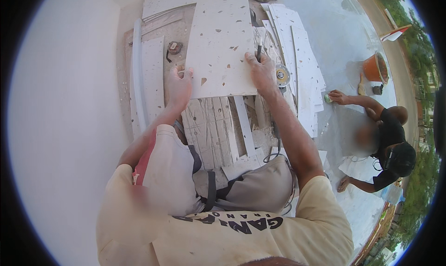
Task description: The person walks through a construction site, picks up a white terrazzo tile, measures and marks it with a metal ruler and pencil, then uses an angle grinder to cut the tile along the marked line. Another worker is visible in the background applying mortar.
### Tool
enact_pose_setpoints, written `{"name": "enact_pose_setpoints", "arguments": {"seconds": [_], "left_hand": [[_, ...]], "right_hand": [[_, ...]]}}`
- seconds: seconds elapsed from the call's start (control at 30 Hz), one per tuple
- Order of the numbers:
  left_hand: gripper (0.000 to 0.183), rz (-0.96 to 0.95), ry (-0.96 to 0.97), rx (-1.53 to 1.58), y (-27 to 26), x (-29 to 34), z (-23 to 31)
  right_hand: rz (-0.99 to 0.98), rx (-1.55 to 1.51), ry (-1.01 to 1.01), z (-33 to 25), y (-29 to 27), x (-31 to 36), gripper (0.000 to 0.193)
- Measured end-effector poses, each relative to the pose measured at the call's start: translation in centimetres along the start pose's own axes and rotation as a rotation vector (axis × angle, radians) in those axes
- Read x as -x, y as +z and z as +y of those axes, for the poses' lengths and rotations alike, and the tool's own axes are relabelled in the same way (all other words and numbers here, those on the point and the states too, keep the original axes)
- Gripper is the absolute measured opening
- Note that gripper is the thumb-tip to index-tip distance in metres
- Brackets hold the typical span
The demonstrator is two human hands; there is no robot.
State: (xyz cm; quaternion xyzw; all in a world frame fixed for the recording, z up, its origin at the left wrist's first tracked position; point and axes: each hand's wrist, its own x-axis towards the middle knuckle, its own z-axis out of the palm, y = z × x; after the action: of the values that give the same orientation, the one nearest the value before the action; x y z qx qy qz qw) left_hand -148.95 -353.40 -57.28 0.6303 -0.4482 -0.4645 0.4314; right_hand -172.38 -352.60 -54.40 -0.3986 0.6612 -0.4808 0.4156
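"Scanning from the left: what's first?"

"Pale metal strip [137, 73] along the wall side, then a small dark object [174, 47]. Left hand [180, 84] next, fingers half curled, touching the panel's left edge near its near corner; can't tell if it grips."

"And the speckled panel [220, 43]?"

"Centre, in front of the person, near end above a scored pale block [209, 129]. Long axis runs away from the body, short edge facing the person."

"Right hand [263, 75]?"

"Closed round a black-and-white pen [259, 50] pointing away, thumb at the panel's right edge. Grinder disc [282, 75] just beside it, then stacked speckled pieces [304, 56]."

"Far right?"

"Co-worker's hand [340, 97] on something greenish, orange bucket [374, 69] beyond."

"Writing?"

"Big dark lettering [251, 224] across the wearer's cream shirt [288, 242]; tiny marks on the grinder disc, too small to read."
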Motion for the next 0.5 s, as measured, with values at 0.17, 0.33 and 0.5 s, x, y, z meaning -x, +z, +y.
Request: {"name": "enact_pose_setpoints", "arguments": {"seconds": [0.17, 0.33, 0.5], "left_hand": [[0.029, 0.073, 0.077, -0.083, -0.5, 4.5, -1.7], [0.043, 0.072, 0.066, -0.192, -2.2, 9.6, -3.2], [0.036, 0.111, 0.104, -0.302, -1.8, 14.8, -8.8]], "right_hand": [[-0.037, -0.018, -0.024, 2.2, -2.2, 4.0, 0.031], [-0.078, -0.111, 0.015, 5.3, -3.0, 8.4, 0.030], [-0.198, -0.173, 0.010, 8.0, -4.8, 12.1, 0.029]]}}
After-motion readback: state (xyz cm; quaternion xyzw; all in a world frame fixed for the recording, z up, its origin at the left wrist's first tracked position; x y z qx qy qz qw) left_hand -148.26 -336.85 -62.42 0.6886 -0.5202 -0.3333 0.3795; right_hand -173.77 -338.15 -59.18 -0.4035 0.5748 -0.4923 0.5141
